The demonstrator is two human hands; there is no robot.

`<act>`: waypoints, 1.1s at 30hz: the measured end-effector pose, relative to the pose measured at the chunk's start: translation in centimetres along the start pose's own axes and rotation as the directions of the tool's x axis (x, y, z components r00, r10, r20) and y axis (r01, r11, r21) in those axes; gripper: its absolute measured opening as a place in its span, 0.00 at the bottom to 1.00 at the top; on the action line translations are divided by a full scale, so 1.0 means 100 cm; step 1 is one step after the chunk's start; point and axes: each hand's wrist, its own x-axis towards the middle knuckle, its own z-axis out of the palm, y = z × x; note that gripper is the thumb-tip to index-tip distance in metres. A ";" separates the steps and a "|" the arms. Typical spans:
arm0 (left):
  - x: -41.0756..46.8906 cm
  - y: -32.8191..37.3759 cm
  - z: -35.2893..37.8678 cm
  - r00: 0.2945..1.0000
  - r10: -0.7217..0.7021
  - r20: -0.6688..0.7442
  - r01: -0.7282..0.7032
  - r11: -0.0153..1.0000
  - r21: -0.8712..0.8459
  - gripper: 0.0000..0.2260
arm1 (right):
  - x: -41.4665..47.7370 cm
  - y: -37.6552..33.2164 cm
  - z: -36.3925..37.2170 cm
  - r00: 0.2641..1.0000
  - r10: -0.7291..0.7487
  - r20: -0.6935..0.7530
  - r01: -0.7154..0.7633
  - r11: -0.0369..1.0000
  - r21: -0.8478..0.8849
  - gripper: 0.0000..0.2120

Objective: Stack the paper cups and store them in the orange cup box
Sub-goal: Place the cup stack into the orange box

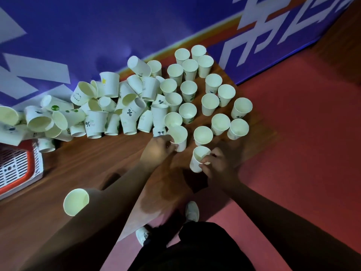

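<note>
Many white paper cups cover the wooden table. Several stand upright at the right; a jumbled heap of tipped cups lies to the left. My left hand grips the rim of one upright cup. My right hand pinches the rim of another upright cup near the table's corner. The orange cup box, with a white grid inside, sits at the left edge. A lone cup stands near my left forearm.
A blue and orange banner wall runs behind the table. Red floor lies to the right of the table corner. My legs and white shoes are below the table edge.
</note>
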 end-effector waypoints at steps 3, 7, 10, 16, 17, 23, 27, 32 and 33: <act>-0.021 -0.007 -0.033 0.995 -0.031 -0.094 0.022 0.995 -0.094 0.09 | 0.011 -0.018 0.000 1.000 0.019 0.020 -0.019 0.999 0.029 0.07; -0.055 -0.029 -0.083 0.961 -0.116 -0.252 0.054 0.969 -0.242 0.03 | 0.032 -0.059 0.014 0.999 -0.040 -0.035 0.040 0.999 -0.007 0.05; -0.088 -0.054 -0.121 0.929 -0.188 -0.319 0.062 0.928 -0.366 0.03 | 0.047 -0.096 0.031 0.996 -0.048 -0.076 0.050 0.998 0.023 0.05; -0.171 -0.096 -0.182 0.900 -0.291 -0.324 0.074 0.835 -0.545 0.07 | 0.063 -0.172 0.070 0.995 -0.062 0.084 0.050 0.989 0.139 0.06; -0.183 -0.107 -0.187 0.897 -0.314 -0.311 0.087 0.816 -0.572 0.07 | 0.063 -0.185 0.076 0.993 -0.057 0.102 0.041 0.988 0.152 0.06; -0.236 -0.153 -0.182 0.897 -0.347 -0.273 0.090 0.748 -0.658 0.19 | 0.060 -0.239 0.111 0.989 -0.068 0.128 0.040 0.976 0.213 0.06; -0.248 -0.169 -0.167 0.935 -0.288 -0.207 0.089 0.757 -0.647 0.29 | 0.059 -0.254 0.123 0.987 -0.079 0.141 0.046 0.973 0.227 0.06; -0.250 -0.193 -0.147 0.944 -0.272 -0.186 0.165 0.879 -0.447 0.40 | 0.061 -0.264 0.126 0.989 -0.086 0.119 0.054 0.965 0.256 0.14; -0.249 -0.195 -0.142 0.945 -0.268 -0.190 0.169 0.893 -0.416 0.39 | 0.060 -0.267 0.126 0.989 -0.082 0.121 0.048 0.964 0.261 0.17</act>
